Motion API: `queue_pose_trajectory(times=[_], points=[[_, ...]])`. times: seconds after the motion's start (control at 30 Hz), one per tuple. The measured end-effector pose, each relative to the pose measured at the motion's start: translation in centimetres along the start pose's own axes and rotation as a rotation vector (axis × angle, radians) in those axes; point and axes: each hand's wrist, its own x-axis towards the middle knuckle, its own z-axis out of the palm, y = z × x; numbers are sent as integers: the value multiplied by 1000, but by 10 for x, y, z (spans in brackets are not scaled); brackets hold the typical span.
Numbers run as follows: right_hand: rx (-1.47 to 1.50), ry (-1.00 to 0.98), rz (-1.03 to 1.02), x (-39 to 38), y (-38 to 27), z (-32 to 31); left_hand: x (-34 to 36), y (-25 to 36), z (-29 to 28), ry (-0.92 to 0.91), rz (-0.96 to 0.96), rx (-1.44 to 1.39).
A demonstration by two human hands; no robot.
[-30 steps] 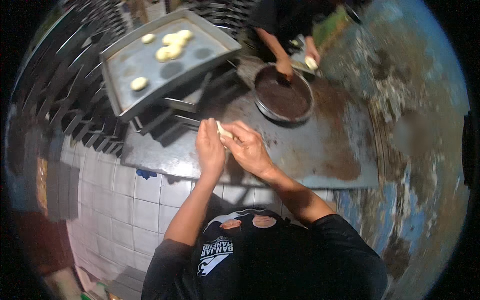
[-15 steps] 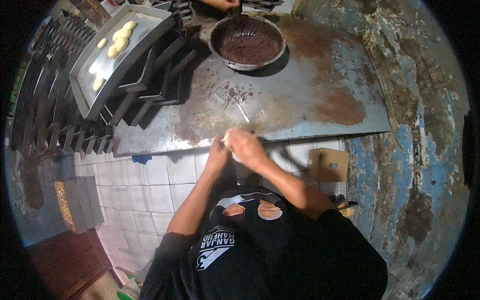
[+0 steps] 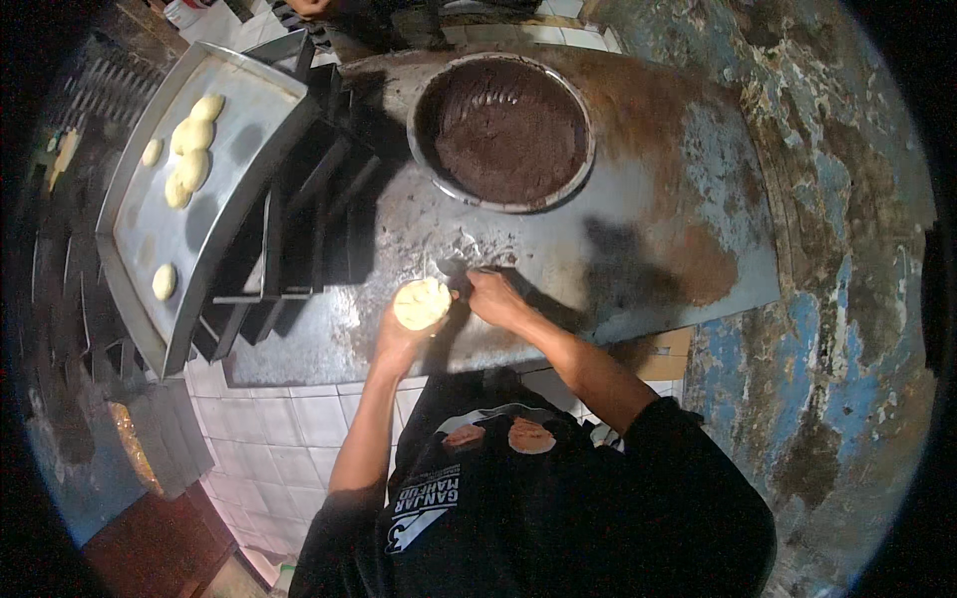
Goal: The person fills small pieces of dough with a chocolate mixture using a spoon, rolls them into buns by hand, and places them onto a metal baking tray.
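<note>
Flattened pale yellow dough (image 3: 422, 304) rests in my left hand (image 3: 401, 341), the fingers curled around its underside. Just right of it, over the near part of the metal table, my right hand (image 3: 495, 298) is closed on a small spoon (image 3: 452, 267); its dark bowl end points left toward the dough. Beyond both hands stands a round metal bowl (image 3: 588, 171) filled with dark brown crumbly filling (image 3: 508, 145). Dark crumbs are scattered on the table between the bowl and my hands.
A metal tray (image 3: 184, 344) with several pale dough pieces (image 3: 195, 169) sits on stacked dark trays (image 3: 334, 199) at the left. The stained metal table (image 3: 638, 259) meets a peeling blue wall (image 3: 827, 299) at the right. Another person's hand (image 3: 311, 8) shows at the top edge.
My hands have moved apart and forward over the table. The dough now lies flattened in my left hand, and my right hand has taken up the spoon from the table. The view has shifted.
</note>
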Motion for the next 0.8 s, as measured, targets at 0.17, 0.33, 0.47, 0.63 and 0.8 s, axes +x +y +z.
queue_pose_trajectory(times=[0.17,0.33,0.47,0.63,0.8], points=[[16,418,-296,80,-17,-128,60,32,-20,34,133,129],[-616,367,25,182,26,-158,116,71,-8,96,242,157],[-468,283,-40,206,48,-145,149,62,-18,120,267,188],[348,-91,-50,192,21,-169,164,53,-28,237,238,212],[471,23,-159,118,-54,-158,181,50,-5,361,291,354]])
